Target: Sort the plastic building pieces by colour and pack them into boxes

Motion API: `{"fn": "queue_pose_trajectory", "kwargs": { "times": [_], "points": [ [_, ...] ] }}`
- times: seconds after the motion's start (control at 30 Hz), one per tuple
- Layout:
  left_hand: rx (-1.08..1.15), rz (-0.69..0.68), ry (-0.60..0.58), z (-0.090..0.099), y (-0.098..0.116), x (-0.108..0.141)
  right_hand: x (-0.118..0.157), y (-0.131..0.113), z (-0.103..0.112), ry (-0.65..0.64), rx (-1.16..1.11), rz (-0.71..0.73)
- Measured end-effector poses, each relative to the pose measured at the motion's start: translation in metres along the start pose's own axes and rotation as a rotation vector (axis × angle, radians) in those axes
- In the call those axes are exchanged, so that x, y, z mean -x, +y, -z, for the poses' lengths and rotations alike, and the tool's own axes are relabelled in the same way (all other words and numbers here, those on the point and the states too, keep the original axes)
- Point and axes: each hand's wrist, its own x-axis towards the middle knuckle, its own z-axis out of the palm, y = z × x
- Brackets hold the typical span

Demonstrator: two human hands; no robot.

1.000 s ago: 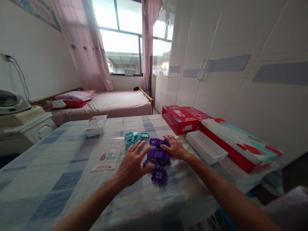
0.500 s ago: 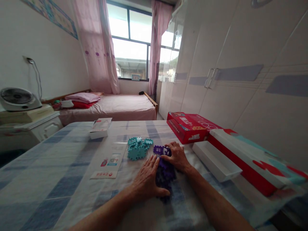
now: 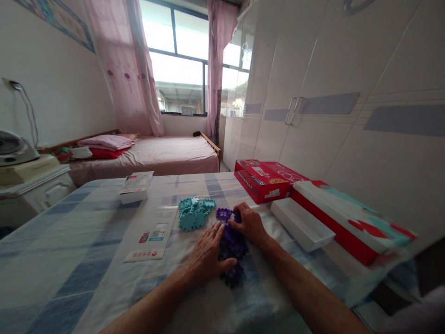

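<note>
A pile of dark purple toothed-edge puzzle pieces (image 3: 233, 246) lies on the cloth between my two hands. My left hand (image 3: 207, 253) rests along the pile's left side, its fingers stretched out and the thumb apart over the lower pieces. At the top of the pile, my right hand (image 3: 249, 223) has curled fingers closed on a purple piece, partly hidden by them. A flat purple frame-like piece (image 3: 224, 214) shows just left of those fingers. Left of the purple pile, heaped teal toothed-edge pieces (image 3: 193, 220) touch neither hand.
A printed sheet (image 3: 153, 236) and a small white box (image 3: 136, 188) are on the left. To the right stand a red box (image 3: 264, 178), a white tray (image 3: 302, 222) and a long red-and-white box (image 3: 347, 220). Blue-and-white checked cloth (image 3: 83, 260) covers the table. Beyond is a bed (image 3: 170, 150).
The view has turned slightly right, so the room sits further left. My right fingers have curled in more at the top of the purple pile. My left hand stays beside the pile.
</note>
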Motion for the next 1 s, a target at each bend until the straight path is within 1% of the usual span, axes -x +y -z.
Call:
{"fn": "queue_pose_trajectory", "kwargs": {
  "times": [0.07,0.1,0.17,0.27,0.3,0.37,0.43,0.5,0.57,0.6,0.67,0.7,0.77,0.83,0.9,1.0],
  "points": [
    [-0.001,0.004,0.005,0.001,-0.001,0.000,-0.001,0.000,0.010,0.059,-0.006,-0.053],
    [-0.008,0.003,0.006,0.001,-0.001,0.000,-0.002,0.003,0.018,0.100,-0.004,-0.088],
    [-0.028,-0.006,0.004,0.001,-0.003,0.001,-0.002,0.014,0.042,0.208,0.017,-0.173],
    [-0.051,-0.028,-0.002,-0.001,-0.005,0.001,0.003,0.046,0.084,0.396,0.135,-0.336],
    [-0.054,-0.034,0.001,-0.001,-0.006,0.001,0.005,0.059,0.096,0.435,0.200,-0.400],
    [-0.051,-0.042,0.017,-0.003,-0.007,0.000,0.011,0.086,0.115,0.420,0.313,-0.529],
    [-0.042,-0.042,0.043,-0.005,-0.009,-0.001,0.019,0.109,0.123,0.357,0.385,-0.635],
    [-0.038,-0.041,0.060,-0.007,-0.010,-0.001,0.026,0.126,0.123,0.283,0.410,-0.688],
    [-0.038,-0.040,0.057,-0.007,-0.010,-0.001,0.032,0.135,0.119,0.224,0.412,-0.680],
    [-0.034,-0.038,0.050,-0.007,-0.010,-0.001,0.033,0.136,0.116,0.213,0.420,-0.667],
    [-0.014,-0.031,0.047,-0.005,-0.009,-0.002,0.034,0.132,0.113,0.239,0.447,-0.636],
    [0.000,-0.024,0.055,-0.004,-0.008,-0.002,0.033,0.127,0.111,0.269,0.450,-0.611],
    [0.027,0.004,0.082,-0.001,-0.006,-0.003,0.027,0.111,0.105,0.306,0.376,-0.499],
    [0.041,0.041,0.105,0.002,-0.004,-0.004,0.019,0.090,0.093,0.276,0.245,-0.350],
    [0.044,0.058,0.115,0.003,-0.003,-0.004,0.009,0.066,0.074,0.171,0.132,-0.234],
    [0.043,0.043,0.139,0.003,-0.004,-0.005,-0.007,0.032,0.037,-0.065,0.003,-0.152]
  ]
}}
